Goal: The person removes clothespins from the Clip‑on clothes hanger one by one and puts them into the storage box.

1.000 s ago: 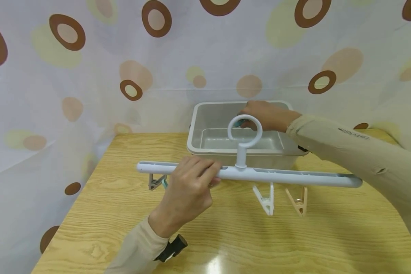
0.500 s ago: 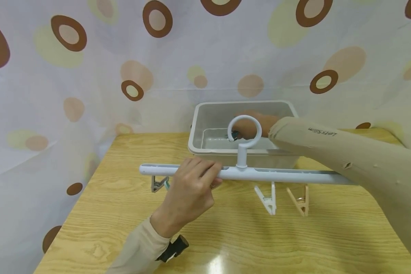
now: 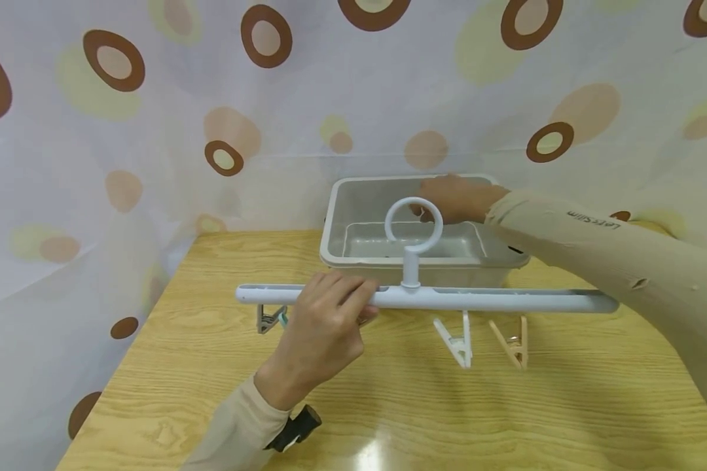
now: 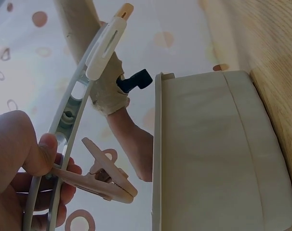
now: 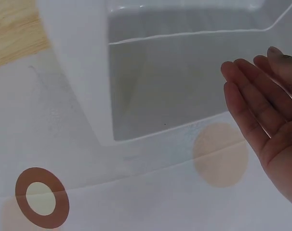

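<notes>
My left hand (image 3: 324, 327) grips a pale plastic hanger (image 3: 477, 301) by its bar, left of the round hook, and holds it above the table. Below the bar hang a grey clip (image 3: 262, 319) and a partly hidden teal clip (image 3: 283, 320) on the left, a white clip (image 3: 462, 350) and a peach clip (image 3: 520, 358) on the right. In the left wrist view a pink clip (image 4: 112, 180) juts out beside my fingers. My right hand (image 3: 456, 198) is over the grey bin (image 3: 365, 261); in the right wrist view its fingers are relaxed and hold nothing.
The bin stands at the back of the wooden table (image 3: 212, 366), behind the hanger. A patterned curtain (image 3: 294, 118) hangs right behind it. My right sleeve (image 3: 624, 255) reaches across the table's right side.
My right hand lowered a teal thing into the bin, and has now risen without it. My left hand and the hanger have barely moved.
</notes>
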A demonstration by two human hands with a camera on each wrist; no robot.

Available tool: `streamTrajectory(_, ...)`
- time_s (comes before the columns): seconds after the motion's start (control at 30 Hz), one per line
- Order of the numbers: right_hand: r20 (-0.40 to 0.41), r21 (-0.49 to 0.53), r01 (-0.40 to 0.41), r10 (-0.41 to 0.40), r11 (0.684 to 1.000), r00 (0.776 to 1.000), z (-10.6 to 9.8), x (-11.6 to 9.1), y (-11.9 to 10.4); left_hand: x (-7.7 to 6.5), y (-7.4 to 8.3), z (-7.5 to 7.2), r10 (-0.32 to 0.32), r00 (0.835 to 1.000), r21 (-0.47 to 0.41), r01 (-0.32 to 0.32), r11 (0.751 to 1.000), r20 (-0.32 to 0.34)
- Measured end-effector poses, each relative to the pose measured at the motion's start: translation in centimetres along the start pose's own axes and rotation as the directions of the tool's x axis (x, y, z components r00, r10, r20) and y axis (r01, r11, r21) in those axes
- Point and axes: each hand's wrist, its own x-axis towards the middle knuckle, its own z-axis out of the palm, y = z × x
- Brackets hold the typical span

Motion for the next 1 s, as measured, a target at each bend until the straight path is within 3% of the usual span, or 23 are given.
streamTrajectory(0.43,-0.092,-0.061,0.051,-0.056,0.997,0.994,-0.8,-1.4,0.1,0.0,-0.1,0.0,-0.007,1.000,0.001,0.007,1.000,-0.004)
streamTrajectory(1.0,-0.059,-0.015,-0.013,0.012,1.000,0.998,-3.4,-3.7,1.5,0.3,-0.2,0.1,-0.013,1.000,-0.001,0.013,1.000,0.007)
